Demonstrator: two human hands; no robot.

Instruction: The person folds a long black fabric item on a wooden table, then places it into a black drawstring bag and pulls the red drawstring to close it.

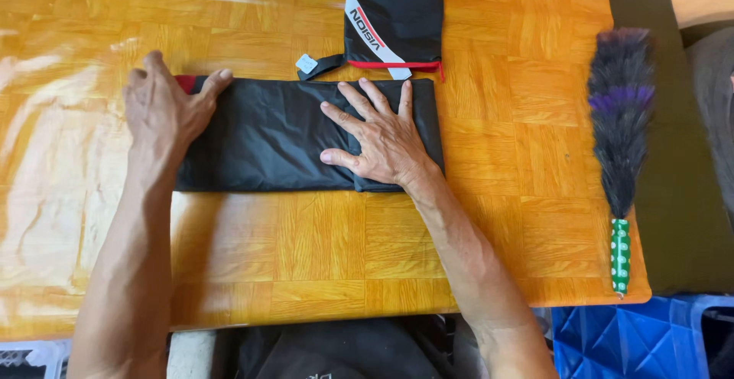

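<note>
A black fabric garment (267, 134), folded into a long flat rectangle, lies across the middle of the orange wood-pattern table (321, 249). My left hand (164, 111) rests over its left end, where a bit of red trim shows, with fingers curled at the edge. My right hand (378, 138) lies flat with fingers spread on the right part of the fabric. Neither hand lifts anything.
A second black folded garment (394, 16) with a white stripe and red edging lies at the table's far edge. A purple-and-grey feather duster (621, 119) with a green handle lies along the right side. A blue plastic crate (634, 341) sits below the table's right corner.
</note>
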